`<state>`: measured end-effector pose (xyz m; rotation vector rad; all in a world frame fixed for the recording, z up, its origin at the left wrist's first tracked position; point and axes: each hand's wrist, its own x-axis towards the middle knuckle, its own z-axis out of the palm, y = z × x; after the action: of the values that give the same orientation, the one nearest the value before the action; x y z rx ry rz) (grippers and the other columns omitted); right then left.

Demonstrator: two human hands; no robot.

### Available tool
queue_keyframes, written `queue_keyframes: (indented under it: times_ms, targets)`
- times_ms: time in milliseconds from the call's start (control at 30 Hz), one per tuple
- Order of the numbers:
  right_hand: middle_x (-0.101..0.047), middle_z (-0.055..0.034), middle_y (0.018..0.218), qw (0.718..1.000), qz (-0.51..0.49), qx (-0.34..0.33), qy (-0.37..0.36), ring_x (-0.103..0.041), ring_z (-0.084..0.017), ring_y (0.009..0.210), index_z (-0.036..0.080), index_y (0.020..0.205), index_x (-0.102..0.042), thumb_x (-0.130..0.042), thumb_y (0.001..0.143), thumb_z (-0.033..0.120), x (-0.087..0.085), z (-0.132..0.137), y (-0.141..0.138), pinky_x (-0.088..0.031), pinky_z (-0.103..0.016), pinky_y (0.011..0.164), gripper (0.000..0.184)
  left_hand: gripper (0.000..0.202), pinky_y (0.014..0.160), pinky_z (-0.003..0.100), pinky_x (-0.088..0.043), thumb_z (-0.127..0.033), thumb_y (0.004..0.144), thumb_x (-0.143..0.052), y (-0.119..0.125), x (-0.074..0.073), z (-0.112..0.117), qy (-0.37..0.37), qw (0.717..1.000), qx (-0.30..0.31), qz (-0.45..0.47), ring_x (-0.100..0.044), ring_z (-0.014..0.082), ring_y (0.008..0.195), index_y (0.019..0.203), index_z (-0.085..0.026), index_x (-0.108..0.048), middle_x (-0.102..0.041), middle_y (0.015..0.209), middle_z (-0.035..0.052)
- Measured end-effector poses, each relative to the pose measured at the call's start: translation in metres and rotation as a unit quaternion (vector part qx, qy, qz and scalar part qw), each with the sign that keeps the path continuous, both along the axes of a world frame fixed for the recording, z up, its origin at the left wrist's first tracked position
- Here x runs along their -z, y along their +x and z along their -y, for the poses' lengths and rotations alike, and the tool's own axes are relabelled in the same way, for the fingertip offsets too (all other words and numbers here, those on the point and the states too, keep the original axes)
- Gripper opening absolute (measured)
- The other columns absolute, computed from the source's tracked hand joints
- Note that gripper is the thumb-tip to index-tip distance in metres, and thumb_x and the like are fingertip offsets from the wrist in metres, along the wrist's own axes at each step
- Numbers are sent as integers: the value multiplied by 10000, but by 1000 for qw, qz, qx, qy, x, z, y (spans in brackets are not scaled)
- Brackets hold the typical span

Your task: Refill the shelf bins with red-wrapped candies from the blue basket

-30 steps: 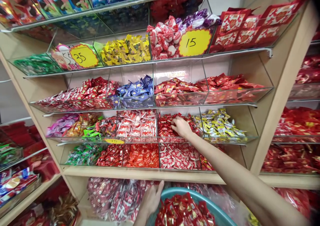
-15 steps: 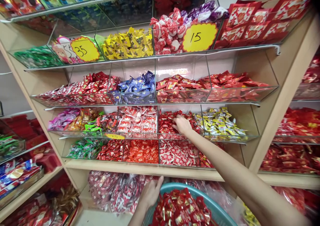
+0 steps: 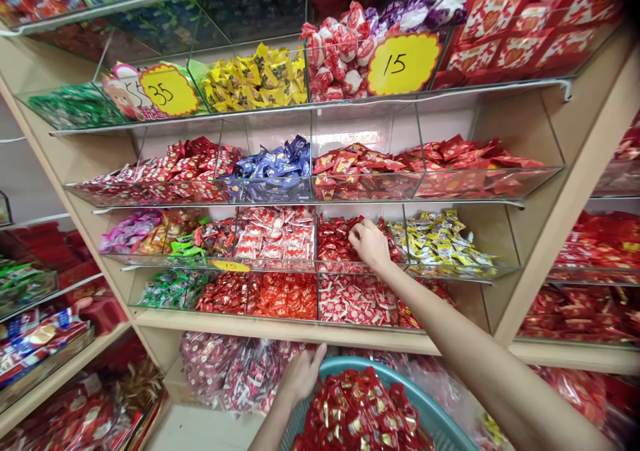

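My right hand reaches into a clear bin of dark red wrapped candies on the third visible row of bins. Its fingers are curled in a pinch at the surface of the candies; how many it holds is hidden. Below, a teal plastic basket is heaped with red and gold wrapped candies. My left hand grips the basket's left rim, with the thumb pointing up and the fingers partly hidden.
Yellow-and-white candies lie right of my right hand, red-and-white packets to its left. Clear dividers and front panels edge the bins. A wooden ledge runs above the basket. Bagged candies sit beneath it. Price tags hang higher up.
My right hand has shifted slightly right and up within the same bin, fingers still curled. The view has moved a little. My left hand stays at the basket's rim.
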<state>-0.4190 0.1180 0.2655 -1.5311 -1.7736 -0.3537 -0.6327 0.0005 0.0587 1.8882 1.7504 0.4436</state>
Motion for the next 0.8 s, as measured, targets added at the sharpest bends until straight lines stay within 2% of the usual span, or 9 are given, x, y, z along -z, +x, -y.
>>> queue_keyframes:
  times_ms: [100,167,267,367,500,567,667,800]
  targets:
    - [-578,-64,900,992,-112,-33,58,-542,-183,798,195,807,-652,-454,868,270,-2,5,5,-399,-282,689,220,839,613,272,-376,-739,833,-53,0,-1,1,-2,1000,2,-2,-606,214,659,690,-158,-641,-667,713,109]
    - [-580,-59,852,977,-166,-82,104,-542,-186,806,190,776,-639,-469,858,276,1,18,6,-411,-295,743,207,844,608,273,-372,-737,835,-51,0,-2,1,0,1000,5,1,-609,217,663,693,-154,-645,-668,718,113]
    - [-579,-42,801,958,-194,-177,110,-539,-184,798,201,728,-615,-480,858,294,19,54,2,-417,-306,753,209,841,606,274,-367,-734,838,-59,0,-1,0,5,1000,6,1,-611,220,657,695,-154,-650,-663,697,107]
    - [-577,-31,785,959,-154,-239,3,-535,-179,789,209,689,-610,-487,850,268,57,95,-7,-409,-301,744,211,838,613,275,-369,-736,837,-64,1,0,0,4,1000,5,3,-618,224,675,688,-157,-651,-669,709,110]
    - [-571,-23,762,954,-95,-222,-176,-540,-184,788,202,647,-605,-501,787,198,115,126,-14,-396,-298,721,174,823,626,277,-376,-742,834,-86,2,-1,0,-2,1000,0,14,-629,230,710,696,-159,-651,-675,725,115]
    - [-560,-16,729,944,-97,-214,-232,-541,-175,742,196,639,-598,-497,750,170,135,130,-16,-394,-282,679,152,815,633,281,-381,-741,835,-98,2,-2,0,-4,1000,-2,17,-636,237,733,711,-160,-656,-682,743,119]
    - [-554,-7,703,934,-117,-213,-263,-535,-158,682,193,612,-584,-489,710,151,149,132,-18,-388,-264,642,144,814,640,285,-386,-737,837,-100,2,-3,0,-9,1000,-2,12,-644,242,749,721,-160,-662,-694,768,128]
    - [-567,0,666,914,-170,-217,-298,-540,-149,640,191,563,-568,-509,668,145,154,137,-25,-391,-254,623,129,821,653,280,-391,-738,837,-94,2,-4,0,-15,1000,-2,3,-654,239,767,730,-159,-665,-704,789,130]
